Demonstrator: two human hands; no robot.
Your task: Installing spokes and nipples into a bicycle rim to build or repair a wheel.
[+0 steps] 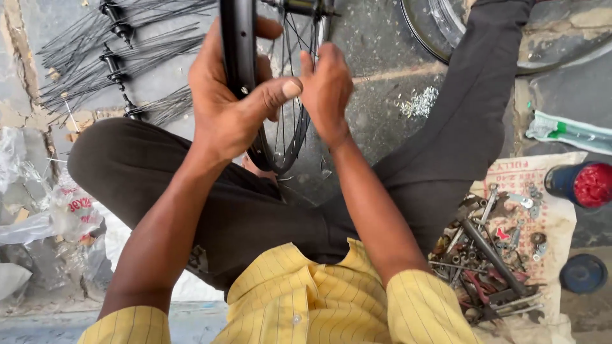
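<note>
A black bicycle wheel rim (234, 44) with thin spokes stands upright between my knees, its hub (305, 6) at the top edge. My left hand (226, 95) wraps around the rim, thumb pressed across its inner side. My right hand (326, 89) reaches in among the spokes (285, 121) just right of the rim, fingers pinched together on something too small to see. My dark trousers and yellow striped shirt fill the lower half of the view.
Hubs with loose spoke bundles (115, 57) lie on the concrete at upper left. A pile of small silver nipples (417, 102) sits right of the wheel. Tools and nuts (491, 255) rest on a paper sheet beside a blue tin of red grease (583, 183). Plastic bags (44, 210) lie left.
</note>
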